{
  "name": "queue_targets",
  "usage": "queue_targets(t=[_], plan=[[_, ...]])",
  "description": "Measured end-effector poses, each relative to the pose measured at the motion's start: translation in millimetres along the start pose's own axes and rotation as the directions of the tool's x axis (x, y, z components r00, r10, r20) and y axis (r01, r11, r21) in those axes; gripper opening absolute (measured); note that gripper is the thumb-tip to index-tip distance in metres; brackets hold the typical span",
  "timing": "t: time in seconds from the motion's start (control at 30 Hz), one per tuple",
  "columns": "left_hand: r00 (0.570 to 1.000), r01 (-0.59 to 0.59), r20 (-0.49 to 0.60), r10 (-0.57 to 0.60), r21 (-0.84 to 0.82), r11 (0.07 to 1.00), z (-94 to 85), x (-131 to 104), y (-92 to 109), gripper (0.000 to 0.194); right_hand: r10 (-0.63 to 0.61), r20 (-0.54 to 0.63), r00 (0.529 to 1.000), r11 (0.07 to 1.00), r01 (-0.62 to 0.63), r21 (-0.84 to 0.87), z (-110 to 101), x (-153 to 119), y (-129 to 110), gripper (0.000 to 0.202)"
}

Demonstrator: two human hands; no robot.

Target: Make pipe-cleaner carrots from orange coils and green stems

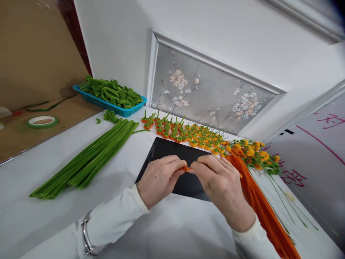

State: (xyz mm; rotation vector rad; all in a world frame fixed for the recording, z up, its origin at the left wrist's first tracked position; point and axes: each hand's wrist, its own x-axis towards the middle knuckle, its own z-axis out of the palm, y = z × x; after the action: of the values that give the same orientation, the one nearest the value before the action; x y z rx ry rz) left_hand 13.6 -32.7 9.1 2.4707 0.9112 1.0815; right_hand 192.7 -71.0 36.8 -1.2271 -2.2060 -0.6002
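Observation:
Both of my hands meet over a black mat [159, 147] on the white table. A short piece of orange pipe cleaner [186, 168] shows between my fingertips. My left hand [161, 176] pinches one end of it, thumb against forefinger. My right hand [219, 180] is closed on the other end, and its fingers hide most of that side. Close by my right wrist runs a long bundle of orange pipe cleaners [258, 205]. Just behind the mat stand rows of small orange and yellow flower heads [175, 131] with green tops.
A thick bundle of green pipe cleaners [88, 158] lies at the left. Behind it, a blue basket [118, 109] holds bent green pieces. Green tape [43, 121] rests on the brown board at far left. Finished-looking yellow-orange flowers [250, 153] with long stems lie at the right.

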Motion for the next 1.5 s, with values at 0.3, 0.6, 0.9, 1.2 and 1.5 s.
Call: queue_targets(t=[0.3, 0.6, 0.9, 1.2, 1.5], plan=[[0.998, -0.041, 0.053, 0.042, -0.021, 0.999, 0.9, 0, 0, 0.017, 0.186, 0.215, 0.959, 0.825, -0.271, 0.497, 6, 9, 21, 0.012], [0.999, 0.051, -0.006, -0.053, -0.202, 0.978, -1.8, 1, 7, 0.014, 0.17, 0.553, 0.815, 0.449, -0.564, 0.693, 21, 4, 35, 0.019], [0.993, 0.108, -0.035, -0.115, -0.155, 0.982, -0.4, 2, 4, 0.027, 0.093, 0.652, 0.753, 0.523, -0.594, 0.612, 15, -5, 29, 0.021], [0.988, 0.143, -0.046, -0.146, -0.069, 0.987, 0.9, 1, -1, 0.024, -0.042, 0.594, 0.803, 0.843, -0.291, 0.452, -3, -7, 8, 0.031], [0.997, -0.05, -0.055, 0.059, 0.149, 0.988, 7.9, -2, -6, 0.022, 0.034, 0.452, 0.892, 0.877, -0.244, 0.414, -13, -7, 2, 0.025]])
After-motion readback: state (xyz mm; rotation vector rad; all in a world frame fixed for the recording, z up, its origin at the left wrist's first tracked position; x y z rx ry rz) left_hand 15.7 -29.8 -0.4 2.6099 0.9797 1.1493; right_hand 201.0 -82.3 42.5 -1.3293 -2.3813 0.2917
